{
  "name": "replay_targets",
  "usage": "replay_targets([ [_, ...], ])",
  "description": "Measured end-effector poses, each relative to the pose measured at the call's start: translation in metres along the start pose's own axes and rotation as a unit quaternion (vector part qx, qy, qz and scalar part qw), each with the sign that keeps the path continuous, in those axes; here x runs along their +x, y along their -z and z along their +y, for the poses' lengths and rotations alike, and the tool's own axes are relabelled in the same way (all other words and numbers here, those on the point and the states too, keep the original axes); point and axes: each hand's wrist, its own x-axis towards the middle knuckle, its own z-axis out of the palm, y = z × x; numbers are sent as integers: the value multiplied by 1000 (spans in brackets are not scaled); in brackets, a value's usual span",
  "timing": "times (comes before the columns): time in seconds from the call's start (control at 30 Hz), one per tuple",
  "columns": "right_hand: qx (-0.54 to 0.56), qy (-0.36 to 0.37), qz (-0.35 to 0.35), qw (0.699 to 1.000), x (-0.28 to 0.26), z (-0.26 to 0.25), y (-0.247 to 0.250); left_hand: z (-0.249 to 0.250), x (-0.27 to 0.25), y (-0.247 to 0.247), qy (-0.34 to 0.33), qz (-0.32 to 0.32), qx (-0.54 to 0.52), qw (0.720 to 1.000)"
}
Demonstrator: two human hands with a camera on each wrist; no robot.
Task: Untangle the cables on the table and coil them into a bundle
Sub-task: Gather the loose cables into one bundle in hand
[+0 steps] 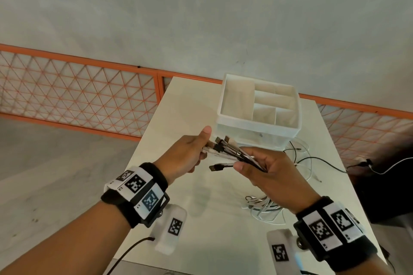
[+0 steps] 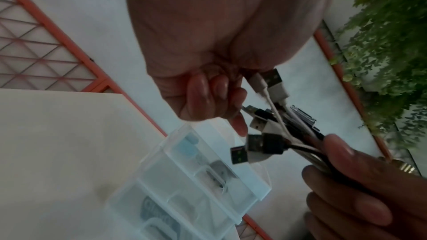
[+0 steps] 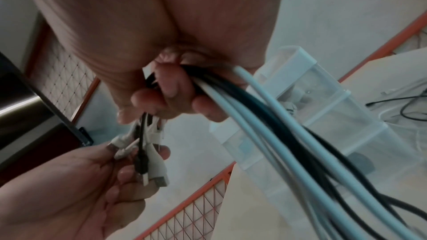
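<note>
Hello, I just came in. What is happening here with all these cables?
A person is gathering cables above a white table. The right hand grips the cable bundle just behind the plugs, and the left hand holds the USB plug ends, apparently lining them up. The rest of the cables lies loose on the table. A compartment box stands behind the hands.

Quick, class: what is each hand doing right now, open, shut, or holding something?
Left hand: fingers curled around the plug ends of the cables.
Right hand: gripping the gathered cables just behind the plugs.
</note>
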Motion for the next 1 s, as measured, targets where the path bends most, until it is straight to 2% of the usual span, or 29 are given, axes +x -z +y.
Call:
replay_targets([
  [0.07, -17, 5, 3, 1000, 3, -3, 0, 4, -2, -2, -8, 2, 36, 999],
  [0.17, 14, 21, -15, 1000, 4, -8, -5, 4, -2, -6, -9, -14, 49, 999],
  [0.23, 46, 33, -29, 998, 3, -8, -8, 3, 1, -5, 0, 17, -6, 1000],
  [0.3, 80, 40, -42, 995, 3, -7, -9, 2, 4, -3, 22, 44, -119, 992],
  [0.37, 107, 42, -58, 992, 1, -6, -10, 2, 4, 0, 46, 27, -206, 977],
  [0.47, 107, 37, -60, 992, 0, -5, -8, 0, 2, 3, 54, -14, -255, 965],
  [0.63, 66, 21, -97, 993, -2, -9, -4, 1, 2, 8, -11, -57, -157, 986],
  [0.7, 46, 11, -114, 992, 0, -9, -5, 6, 4, 9, -30, -33, -135, 990],
  [0.8, 27, 1, -120, 992, 1, -11, -7, 11, 9, 10, -25, 19, -162, 986],
  [0.93, 33, -1, -115, 993, 3, -13, -8, 17, 6, 4, -26, -46, -100, 994],
  [1.0, 31, 4, -106, 994, 3, -13, -4, 23, 7, -2, -32, -43, -49, 997],
])
